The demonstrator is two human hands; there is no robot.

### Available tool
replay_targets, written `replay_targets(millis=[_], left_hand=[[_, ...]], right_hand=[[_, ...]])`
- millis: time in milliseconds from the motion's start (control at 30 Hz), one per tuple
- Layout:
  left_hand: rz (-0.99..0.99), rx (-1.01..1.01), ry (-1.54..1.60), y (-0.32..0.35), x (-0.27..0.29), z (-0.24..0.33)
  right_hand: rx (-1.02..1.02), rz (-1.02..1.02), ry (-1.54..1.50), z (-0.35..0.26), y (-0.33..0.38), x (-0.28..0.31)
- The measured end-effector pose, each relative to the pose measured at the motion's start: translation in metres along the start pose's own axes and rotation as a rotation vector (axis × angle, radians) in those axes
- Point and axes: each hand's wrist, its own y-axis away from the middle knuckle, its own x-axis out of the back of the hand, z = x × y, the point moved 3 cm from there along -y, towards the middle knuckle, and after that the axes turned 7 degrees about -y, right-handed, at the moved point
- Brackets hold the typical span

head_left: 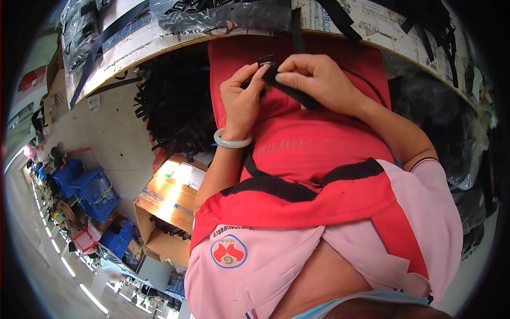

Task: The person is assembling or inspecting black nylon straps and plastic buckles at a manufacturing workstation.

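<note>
Now black strap (289, 91) between both hands' fingertips (276, 78)

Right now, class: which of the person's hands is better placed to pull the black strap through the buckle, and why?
Probably the right hand: its fingertips already pinch the black strap just beside the black buckle. The left hand steadies the buckle end.

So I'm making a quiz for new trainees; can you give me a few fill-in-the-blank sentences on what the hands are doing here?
1. Both hands pinch a strap whose colour is ____.
2. The left hand wears a pale ____ on its wrist.
3. The right hand works above an apron coloured ____.
4. The open cardboard box lies on the person's ____ side.

Missing words: black; bangle; red; left
</note>
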Motion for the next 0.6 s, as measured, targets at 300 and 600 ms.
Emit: replay_targets(millis=[300, 600], left_hand=[[0.082, -0.533, -0.349, -0.001, -0.009, 0.007], [-0.076, -0.072, -0.035, 0.0, -0.006, -0.002]], right_hand=[[-0.172, -0.001, -0.484, 0.019, -0.01, 0.011], [-0.14, 0.018, -0.417, 0.025, -0.017, 0.018]])
